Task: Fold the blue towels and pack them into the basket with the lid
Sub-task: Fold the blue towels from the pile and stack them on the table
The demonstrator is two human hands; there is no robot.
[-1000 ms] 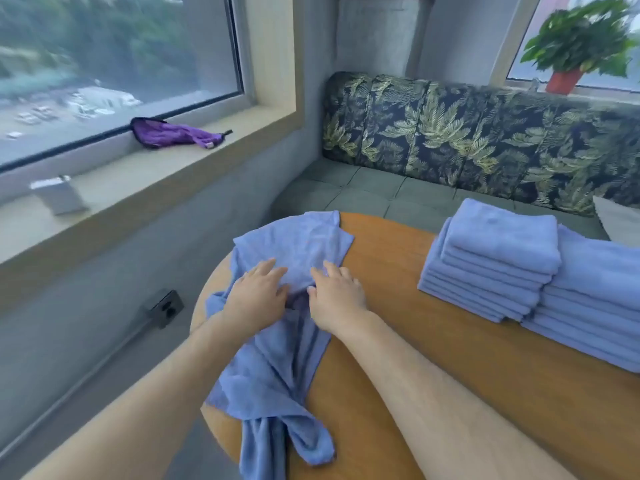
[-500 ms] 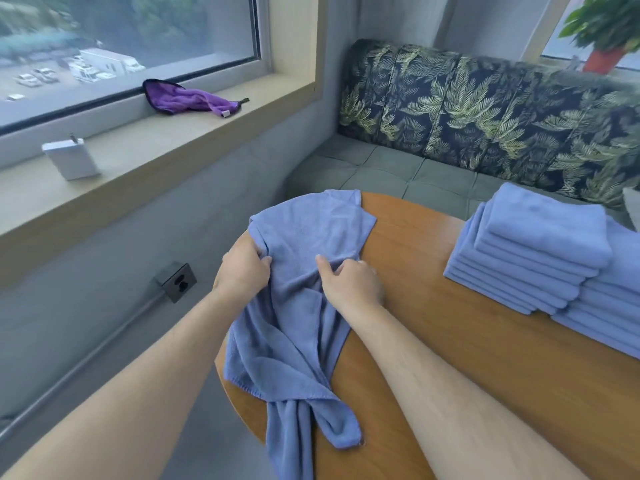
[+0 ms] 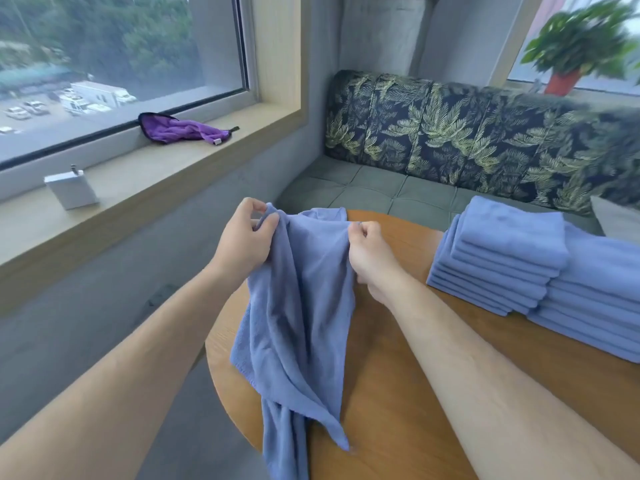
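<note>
1. Bench with a leaf-print back [image 3: 485, 143] runs behind the table on the far side. A potted plant [image 3: 575, 46] stands on the sill above it at right, blurred.
2. Round wooden table [image 3: 415, 393], partly covered by both forearms.
3. Loose blue towel [image 3: 301, 306] is at the table's left edge, unfolded and rumpled. Its long axis runs from far to near. The top edge is held up between the hands, and the twisted lower end hangs off the near rim.
4. Half a second ago the far end lay flat on the table. Now it is lifted and bunched, with only a small part still behind the hands.
5. Two stacks of folded towels [image 3: 502, 261] sit side by side and touching on the table's right, well apart from the loose one.
6. Left hand [image 3: 246, 244] pinches the top left corner with fingers and thumb. Right hand [image 3: 372, 254] has curled fingers gripping the top right edge.
7. Windowsill [image 3: 145, 181] on the left holds a purple cloth [image 3: 176, 128] and, nearer, a small white box [image 3: 71, 190].
</note>
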